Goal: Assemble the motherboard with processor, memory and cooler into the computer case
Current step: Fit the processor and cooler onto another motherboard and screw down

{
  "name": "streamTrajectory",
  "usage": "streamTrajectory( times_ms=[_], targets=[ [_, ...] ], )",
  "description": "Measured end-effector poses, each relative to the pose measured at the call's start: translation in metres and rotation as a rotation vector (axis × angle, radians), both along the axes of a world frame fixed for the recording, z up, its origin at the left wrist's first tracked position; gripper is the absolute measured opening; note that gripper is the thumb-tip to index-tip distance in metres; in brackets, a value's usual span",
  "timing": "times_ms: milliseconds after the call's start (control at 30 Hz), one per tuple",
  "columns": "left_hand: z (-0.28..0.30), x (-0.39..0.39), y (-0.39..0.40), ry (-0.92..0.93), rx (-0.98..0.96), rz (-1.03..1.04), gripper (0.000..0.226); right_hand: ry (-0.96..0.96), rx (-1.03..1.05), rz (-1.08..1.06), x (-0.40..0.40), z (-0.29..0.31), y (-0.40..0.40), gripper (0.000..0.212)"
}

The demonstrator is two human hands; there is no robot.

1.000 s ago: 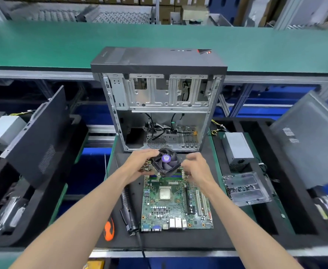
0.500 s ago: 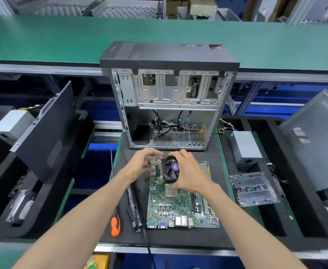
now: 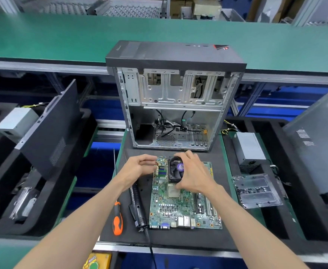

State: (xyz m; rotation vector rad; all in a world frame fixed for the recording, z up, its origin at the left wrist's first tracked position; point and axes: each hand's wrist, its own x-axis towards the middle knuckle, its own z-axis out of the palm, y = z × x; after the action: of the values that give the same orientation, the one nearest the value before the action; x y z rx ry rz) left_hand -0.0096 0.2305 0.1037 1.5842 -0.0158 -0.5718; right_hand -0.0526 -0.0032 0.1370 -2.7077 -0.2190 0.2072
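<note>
The green motherboard lies flat on the black mat in front of the open computer case. Its processor sits bare in the socket, and green memory sticks stand near the board's far left corner. My right hand grips the black cooler, tilted on edge just beyond the processor, with its fan and purple hub facing left. My left hand pinches the cooler's coiled wire bundle beside the memory.
An orange-handled screwdriver and a black electric screwdriver lie left of the board. A power supply and a metal bracket sit to the right. Case side panels lean in trays on both sides.
The cooler has turned from fan-up, held between both hands, onto its edge. My right hand has wrapped over it, and my left hand has shifted to the wire bundle.
</note>
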Motion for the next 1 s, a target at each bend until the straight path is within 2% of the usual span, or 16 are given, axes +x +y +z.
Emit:
streamTrajectory(
  times_ms=[133,300,533,700,867,1000],
  targets=[
    [-0.003,0.000,-0.010,-0.237,0.307,0.080,0.010,0.006,-0.012,-0.002,-0.001,0.001,0.005,0.103],
    [-0.011,0.001,-0.007,-0.335,0.520,0.114,0.015,0.030,-0.053,-0.016,-0.001,-0.001,0.007,0.101],
    [-0.020,-0.003,-0.008,-0.279,0.618,-0.013,0.014,0.068,-0.176,-0.008,-0.011,-0.014,0.007,0.100],
    [-0.025,-0.005,-0.005,-0.318,0.697,-0.122,0.013,0.092,-0.189,0.004,-0.015,-0.019,0.009,0.097],
    [-0.031,-0.007,-0.001,-0.345,0.725,-0.142,0.027,0.111,-0.187,0.017,-0.017,-0.018,0.011,0.096],
    [-0.033,-0.010,0.000,-0.365,0.744,-0.155,0.020,0.114,-0.196,0.024,-0.017,-0.018,0.013,0.095]
  ],
)
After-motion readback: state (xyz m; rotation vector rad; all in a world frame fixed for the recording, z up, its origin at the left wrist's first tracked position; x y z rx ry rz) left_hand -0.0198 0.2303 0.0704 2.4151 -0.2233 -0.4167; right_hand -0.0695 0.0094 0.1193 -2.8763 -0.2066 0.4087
